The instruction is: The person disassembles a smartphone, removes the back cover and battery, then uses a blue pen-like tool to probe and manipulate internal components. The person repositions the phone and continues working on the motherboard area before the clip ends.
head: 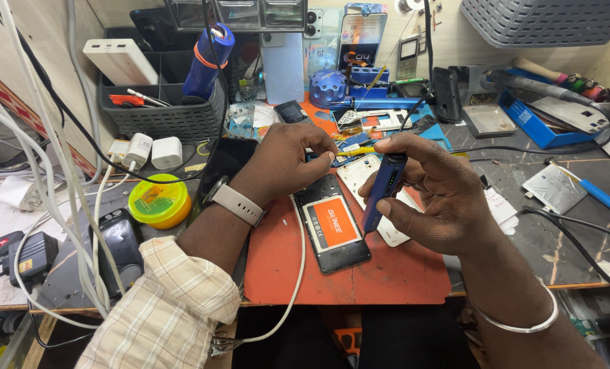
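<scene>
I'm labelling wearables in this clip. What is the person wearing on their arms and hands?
The left hand is bare, with a watch on a beige strap at the wrist and a rolled-up cream checked sleeve on the forearm. The right hand is bare too; a thin silver bangle circles that forearm, with no sleeve in view.

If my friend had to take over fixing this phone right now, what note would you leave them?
Left hand: fingertips pinch a small part at the tip of the yellow tweezers, above the top of the phone.
Right hand: grips a dark blue pen-shaped tool, held slanting over the phone.
Opened phone: lies back-off on the red mat, orange-labelled battery showing. White back cover lies beside it.
Done: back cover is off.
Left: battery is in place; cover not yet refitted.
</scene>
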